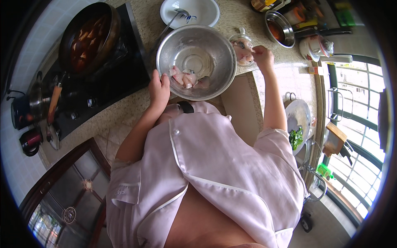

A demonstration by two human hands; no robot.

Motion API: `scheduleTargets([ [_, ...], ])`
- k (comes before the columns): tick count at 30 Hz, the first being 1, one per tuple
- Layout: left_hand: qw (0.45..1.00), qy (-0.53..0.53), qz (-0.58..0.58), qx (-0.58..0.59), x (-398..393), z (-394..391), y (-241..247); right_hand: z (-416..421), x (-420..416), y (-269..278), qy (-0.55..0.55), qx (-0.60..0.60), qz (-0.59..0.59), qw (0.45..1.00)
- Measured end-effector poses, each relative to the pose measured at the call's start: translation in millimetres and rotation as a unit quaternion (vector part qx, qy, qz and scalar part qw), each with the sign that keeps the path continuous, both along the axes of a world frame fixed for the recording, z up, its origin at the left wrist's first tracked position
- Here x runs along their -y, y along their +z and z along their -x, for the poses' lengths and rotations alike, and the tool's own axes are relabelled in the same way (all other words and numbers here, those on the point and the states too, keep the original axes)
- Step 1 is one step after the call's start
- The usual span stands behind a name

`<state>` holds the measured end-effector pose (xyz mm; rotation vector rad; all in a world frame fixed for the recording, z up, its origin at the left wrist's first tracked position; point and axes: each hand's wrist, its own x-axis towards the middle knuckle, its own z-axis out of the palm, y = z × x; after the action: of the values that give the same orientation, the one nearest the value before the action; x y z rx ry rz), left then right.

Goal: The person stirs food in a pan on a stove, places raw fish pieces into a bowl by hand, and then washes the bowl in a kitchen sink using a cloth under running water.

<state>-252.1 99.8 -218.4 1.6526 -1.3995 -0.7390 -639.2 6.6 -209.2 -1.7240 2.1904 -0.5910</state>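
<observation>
A large stainless steel mixing bowl (217, 46) sits before me, tilted slightly, with several raw fish pieces (186, 79) on its near side. My left hand (159, 90) grips the bowl's left rim. Right beside the steel bowl stands a small clear glass bowl (240, 37) with a handle, filled with more pale raw fish slices (243, 52). My right hand (264, 59) has its fingertips pinched together at this glass bowl's right edge. Whether they hold a fish slice or the rim cannot be made out.
On the black cooktop (124, 74) at left, a dark wok (114, 28) holds red-brown sauce with pieces in it. Behind the steel bowl are a white bowl (211, 12) and a metal ladle (169, 24). A small steel basin (290, 37) with red-brown liquid stands at back right.
</observation>
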Motion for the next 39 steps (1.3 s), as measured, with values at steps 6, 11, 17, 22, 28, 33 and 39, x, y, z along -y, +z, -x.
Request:
scheduleTargets([
  [6,0.999,0.003,-0.039,0.014,0.9,-0.8,-0.4,-63.5,-5.2,62.7,0.110,0.295,-0.006,0.949],
  [11,1.000,0.012,-0.014,0.013,-0.3,1.0,1.0,-138.3,-11.7,37.4,0.303,0.252,-0.234,0.889],
  [17,0.999,0.031,-0.004,0.033,-0.6,3.2,1.3,-225.9,-38.0,-33.4,0.417,0.144,-0.156,0.884],
  [22,0.999,0.025,-0.009,0.023,-3.4,3.2,2.3,-224.5,-18.7,-32.0,0.427,0.206,-0.270,0.838],
  [28,1.000,0.020,-0.009,-0.021,-3.8,1.6,-4.8,-188.4,-2.3,3.9,0.250,0.429,-0.359,0.790],
  [33,0.999,0.015,-0.002,-0.033,-3.7,1.2,-6.8,-170.2,-4.0,15.5,0.200,0.565,-0.345,0.722],
  [39,0.999,0.013,0.009,-0.028,-3.2,0.9,-7.3,-147.4,-5.3,34.9,0.190,0.629,-0.304,0.690],
])
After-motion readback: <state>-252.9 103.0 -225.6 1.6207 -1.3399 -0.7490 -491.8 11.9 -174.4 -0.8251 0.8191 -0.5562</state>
